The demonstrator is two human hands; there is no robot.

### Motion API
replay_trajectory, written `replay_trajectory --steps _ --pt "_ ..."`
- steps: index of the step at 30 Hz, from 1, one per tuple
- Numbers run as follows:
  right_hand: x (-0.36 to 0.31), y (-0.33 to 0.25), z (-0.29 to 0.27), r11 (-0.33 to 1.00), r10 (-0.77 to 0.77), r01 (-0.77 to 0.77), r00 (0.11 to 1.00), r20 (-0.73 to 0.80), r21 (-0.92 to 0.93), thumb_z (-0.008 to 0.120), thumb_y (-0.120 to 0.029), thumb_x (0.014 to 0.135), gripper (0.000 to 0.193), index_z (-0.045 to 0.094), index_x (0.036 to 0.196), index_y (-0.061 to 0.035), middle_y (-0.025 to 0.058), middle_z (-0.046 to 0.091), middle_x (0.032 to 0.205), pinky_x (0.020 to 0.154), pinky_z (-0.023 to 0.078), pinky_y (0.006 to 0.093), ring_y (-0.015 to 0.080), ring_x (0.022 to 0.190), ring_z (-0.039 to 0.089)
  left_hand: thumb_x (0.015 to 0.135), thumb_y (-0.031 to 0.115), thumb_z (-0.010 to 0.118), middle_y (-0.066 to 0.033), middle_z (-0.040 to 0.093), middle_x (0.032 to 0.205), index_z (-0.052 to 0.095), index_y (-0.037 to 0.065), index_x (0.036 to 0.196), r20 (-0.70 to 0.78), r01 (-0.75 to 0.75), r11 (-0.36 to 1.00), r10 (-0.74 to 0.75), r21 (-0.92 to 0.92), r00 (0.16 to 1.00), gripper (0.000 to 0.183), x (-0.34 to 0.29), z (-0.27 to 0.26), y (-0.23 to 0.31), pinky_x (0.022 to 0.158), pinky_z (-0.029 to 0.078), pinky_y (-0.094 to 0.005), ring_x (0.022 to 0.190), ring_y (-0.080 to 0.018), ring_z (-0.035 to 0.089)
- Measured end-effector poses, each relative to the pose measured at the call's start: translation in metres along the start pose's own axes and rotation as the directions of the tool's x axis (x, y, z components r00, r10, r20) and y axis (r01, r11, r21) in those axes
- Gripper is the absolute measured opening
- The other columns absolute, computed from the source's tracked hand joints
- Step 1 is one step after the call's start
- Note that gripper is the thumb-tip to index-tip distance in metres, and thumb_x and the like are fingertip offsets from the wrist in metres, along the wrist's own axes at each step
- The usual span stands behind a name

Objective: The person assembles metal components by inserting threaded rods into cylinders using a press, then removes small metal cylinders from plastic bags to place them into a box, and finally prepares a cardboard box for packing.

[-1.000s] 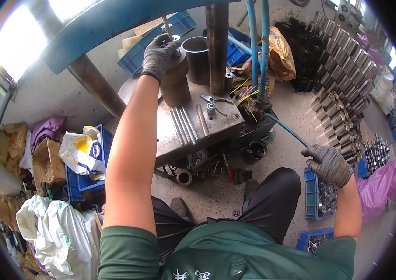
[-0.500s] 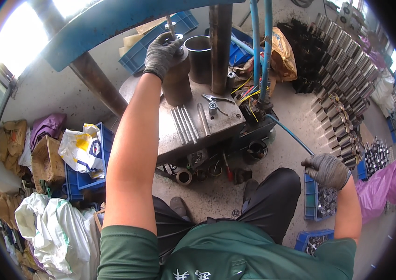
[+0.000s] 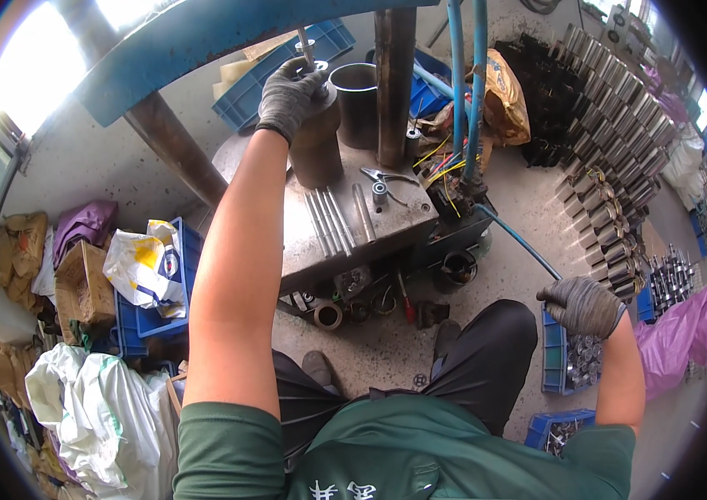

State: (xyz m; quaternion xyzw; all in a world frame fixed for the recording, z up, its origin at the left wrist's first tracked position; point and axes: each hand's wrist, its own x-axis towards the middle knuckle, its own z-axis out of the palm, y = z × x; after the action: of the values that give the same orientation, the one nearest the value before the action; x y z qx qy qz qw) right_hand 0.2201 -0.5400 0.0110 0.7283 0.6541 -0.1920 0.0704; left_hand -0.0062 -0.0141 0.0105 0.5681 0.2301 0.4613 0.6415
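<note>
My left hand (image 3: 288,98), in a grey work glove, reaches up to the top of a brown metal cylinder (image 3: 317,157) standing on the press table. Its fingers close around a metal part with a round collar (image 3: 321,67); the glove hides most of that part. Above it a thin steel rod (image 3: 303,37) stands upright. Out to the right, my gloved right hand (image 3: 582,307) is curled at the end of a long blue lever (image 3: 522,242). Several steel rods (image 3: 330,223), pliers (image 3: 388,176) and a small bearing-like ring (image 3: 380,192) lie on the steel table (image 3: 291,262).
A blue press beam (image 3: 203,54) crosses overhead, between steel columns (image 3: 393,92). An open dark cylinder (image 3: 355,117) stands behind. Blue hoses and loose wires (image 3: 445,167) run on the right. Stacked metal sleeves (image 3: 612,92) and a blue parts bin (image 3: 555,358) are farther right; white sacks (image 3: 103,412) lie left.
</note>
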Motion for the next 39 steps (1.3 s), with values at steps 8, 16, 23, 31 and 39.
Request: replay_trajectory --steps 8,16,23,31,39 --pt "0.000 0.001 0.000 1.000 -0.022 0.022 1.000 0.003 -0.016 0.062 -0.014 0.090 0.028 0.071 0.115 -0.0037 0.0197 0.073 0.102 0.087 0.056 0.0438 0.0379 0.096 0.070 0.087 0.012 0.083 -0.0043 0.069 0.089 0.067 0.004 0.118 -0.012 -0.012 0.997 0.013 0.078 1.000 0.036 0.004 -0.004 -0.002 0.062 0.061 -0.0300 0.072 -0.0122 0.065" --pt "0.000 0.006 0.005 1.000 0.005 -0.005 1.000 0.010 0.010 0.058 -0.024 0.093 0.032 0.072 0.118 -0.0092 0.0175 0.074 0.104 0.089 0.056 0.0464 0.0366 0.095 0.071 0.087 0.012 0.083 -0.0041 0.070 0.088 0.067 0.005 0.119 -0.009 -0.021 0.997 0.022 0.079 1.000 0.036 0.003 -0.001 -0.002 0.062 0.061 -0.0297 0.070 -0.0117 0.065" --pt "-0.002 -0.005 -0.006 0.950 0.136 -0.049 0.953 -0.269 0.307 0.064 -0.012 0.090 0.027 0.071 0.115 -0.0035 0.0192 0.073 0.103 0.085 0.057 0.0431 0.0377 0.094 0.071 0.088 0.015 0.083 -0.0029 0.069 0.083 0.067 0.005 0.120 0.017 -0.013 0.998 0.012 0.056 1.000 0.037 0.006 -0.003 -0.007 0.060 0.060 -0.0286 0.068 -0.0103 0.064" --pt "0.047 0.009 -0.064 0.981 -0.130 -0.090 0.368 -0.921 -0.174 0.067 -0.010 0.096 0.022 0.067 0.116 -0.0004 0.0176 0.072 0.105 0.085 0.057 0.0398 0.0308 0.095 0.071 0.089 0.014 0.081 -0.0031 0.068 0.084 0.066 0.004 0.122 -0.004 -0.028 0.989 0.029 0.147 1.000 0.037 0.008 0.001 -0.006 0.061 0.059 -0.0279 0.069 -0.0103 0.063" --pt "0.126 0.038 -0.142 0.996 0.009 0.086 0.317 -0.948 0.038 0.067 -0.019 0.098 0.028 0.070 0.120 -0.0010 0.0154 0.074 0.114 0.093 0.058 0.0339 0.0263 0.103 0.072 0.088 0.015 0.082 -0.0042 0.071 0.092 0.065 0.005 0.125 -0.003 -0.028 0.979 0.029 0.200 1.000 0.042 0.009 -0.006 -0.005 0.065 0.058 -0.0253 0.070 -0.0083 0.064"
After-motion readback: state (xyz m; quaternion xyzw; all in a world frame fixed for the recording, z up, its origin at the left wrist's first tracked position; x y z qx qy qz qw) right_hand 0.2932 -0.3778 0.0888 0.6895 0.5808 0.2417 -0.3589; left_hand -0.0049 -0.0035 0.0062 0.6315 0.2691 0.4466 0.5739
